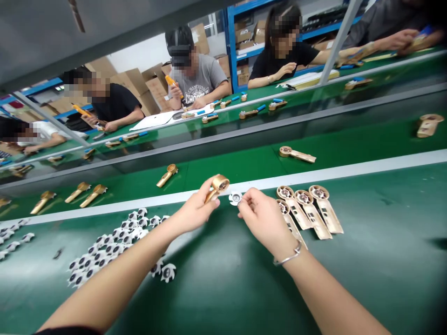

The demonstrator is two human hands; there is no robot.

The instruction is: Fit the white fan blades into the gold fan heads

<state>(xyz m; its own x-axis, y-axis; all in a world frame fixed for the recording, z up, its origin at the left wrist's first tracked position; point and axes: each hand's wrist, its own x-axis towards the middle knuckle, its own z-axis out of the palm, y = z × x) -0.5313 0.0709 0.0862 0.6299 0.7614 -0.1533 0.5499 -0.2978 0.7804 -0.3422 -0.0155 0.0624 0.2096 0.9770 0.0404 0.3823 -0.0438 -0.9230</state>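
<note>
My left hand (195, 210) is closed round the handle of a gold fan housing (218, 184), its round head tilted up and to the right. My right hand (263, 218) pinches a small white fan blade (235, 198) just right of that head, a short gap between them. A silver bangle (288, 257) sits on my right wrist. Both hands hover over the green bench (384, 260) near its white stripe.
A pile of white fan blades (104, 246) lies at the left. Several gold housings (307, 209) lie right of my right hand. More housings (296, 154) ride the green belt beyond. Several people work at the far bench.
</note>
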